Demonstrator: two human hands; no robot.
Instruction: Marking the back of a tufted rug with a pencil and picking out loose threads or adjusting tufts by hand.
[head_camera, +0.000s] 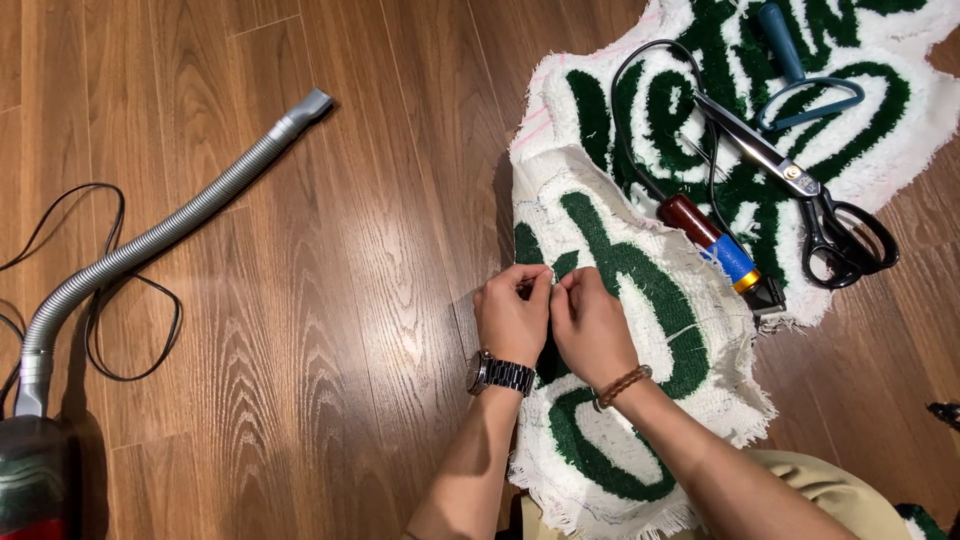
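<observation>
Green-and-white tufted rug (640, 330) lay folded at 5 o'clock. Your left hand (512, 318) and right hand (590, 325) pinched its backing edge, fingertips tight. Best kept pinch small, pulled steadily; shears (800, 190) waited at 2 o'clock.

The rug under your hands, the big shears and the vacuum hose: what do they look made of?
Rug: looks like tufted yarn, green on white, on woven cloth; frayed threads along the edge suggest fabric backing. Both hands, left hand and right hand, pinch it.
Shears: shiny metal blades, black loops, likely coated.
Vacuum hose: ribbed grey, probably flexible plastic.
</observation>
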